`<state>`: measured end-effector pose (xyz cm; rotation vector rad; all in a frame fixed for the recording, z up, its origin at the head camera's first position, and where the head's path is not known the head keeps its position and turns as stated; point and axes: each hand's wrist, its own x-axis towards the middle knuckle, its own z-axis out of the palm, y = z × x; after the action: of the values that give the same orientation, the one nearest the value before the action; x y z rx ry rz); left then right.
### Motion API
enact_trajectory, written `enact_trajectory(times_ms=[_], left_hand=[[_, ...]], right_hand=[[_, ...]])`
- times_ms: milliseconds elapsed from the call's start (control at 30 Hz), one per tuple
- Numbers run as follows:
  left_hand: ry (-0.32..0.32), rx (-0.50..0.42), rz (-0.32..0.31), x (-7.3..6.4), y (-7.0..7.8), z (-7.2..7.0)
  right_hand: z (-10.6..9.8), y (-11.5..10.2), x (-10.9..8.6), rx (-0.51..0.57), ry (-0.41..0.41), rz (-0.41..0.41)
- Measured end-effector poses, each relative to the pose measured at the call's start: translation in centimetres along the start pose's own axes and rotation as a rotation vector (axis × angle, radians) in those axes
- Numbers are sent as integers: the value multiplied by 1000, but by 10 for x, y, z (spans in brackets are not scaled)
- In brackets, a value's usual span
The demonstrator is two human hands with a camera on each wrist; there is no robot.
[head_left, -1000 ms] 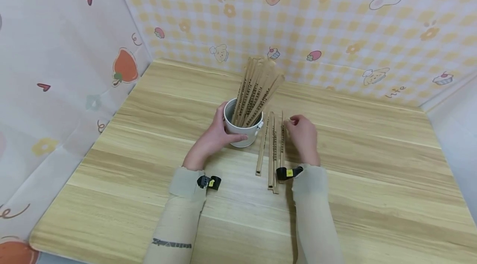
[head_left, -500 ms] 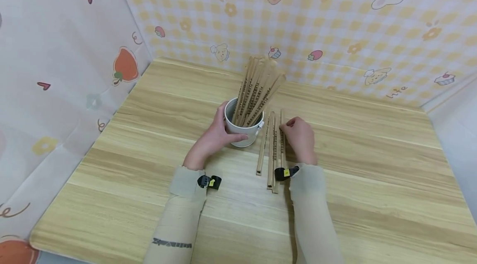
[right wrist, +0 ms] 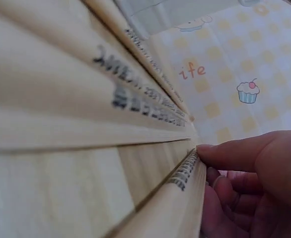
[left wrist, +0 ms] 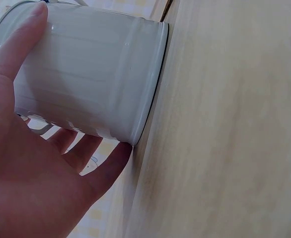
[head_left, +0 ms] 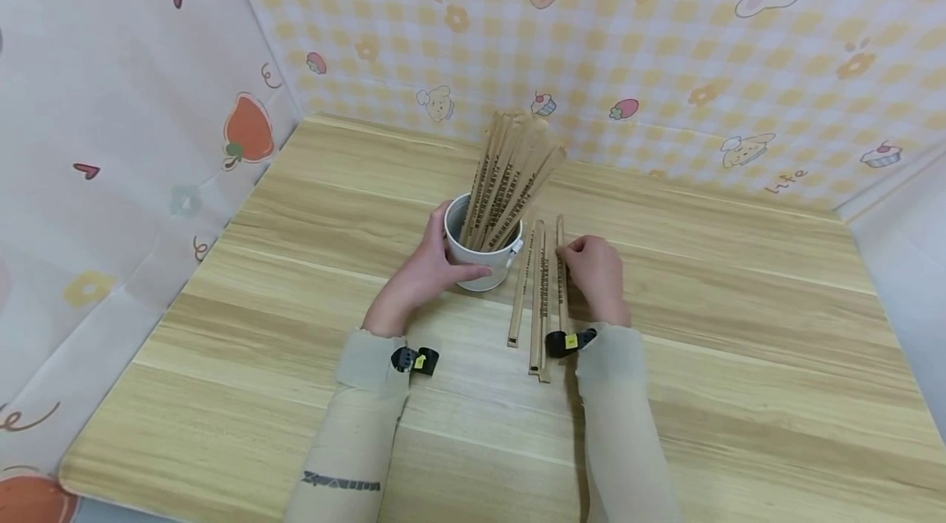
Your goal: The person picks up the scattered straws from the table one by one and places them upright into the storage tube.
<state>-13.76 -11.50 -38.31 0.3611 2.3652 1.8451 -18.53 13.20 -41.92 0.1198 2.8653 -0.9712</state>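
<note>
A white bucket stands on the wooden table, holding a fanned bunch of brown paper-wrapped straws with dark print. My left hand grips its left side; in the left wrist view the thumb lies along the wall and the fingers reach round beneath. To the right of the bucket, several more wrapped straws lie lengthwise on the table. The rightmost wrapped straw is pinched near its upper part by my right hand. In the right wrist view the thumb presses its edge, the other fingers curled behind.
The wooden table meets a yellow checked wall covering at the back and a pale printed sheet on the left. Each wrist wears a small black camera.
My right hand has shifted slightly left along with the rightmost straw's upper end, which now shows its flat face more. The left hand and bucket have stayed put.
</note>
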Motion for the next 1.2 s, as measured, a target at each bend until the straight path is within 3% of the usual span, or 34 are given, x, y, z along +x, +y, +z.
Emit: enact_trajectory(times_ms=[167,367,700,867,1200], left_hand=[[0,1,-8,-1,0,0],[-3,2,-13,0,-1,0],[-7,-2,-10,0,0,0],[-5,0,-15,0,0,0],[-1,14,-24,-1,2,0]], right_hand=[[-6,0,-1,20,11,-10],[-25,-13,-7,149,118,-58],[-59,-41,-22,389,456,-211],[-72,-54,-34,566,591,-315],[-96,-86,-67,938,734,-471]])
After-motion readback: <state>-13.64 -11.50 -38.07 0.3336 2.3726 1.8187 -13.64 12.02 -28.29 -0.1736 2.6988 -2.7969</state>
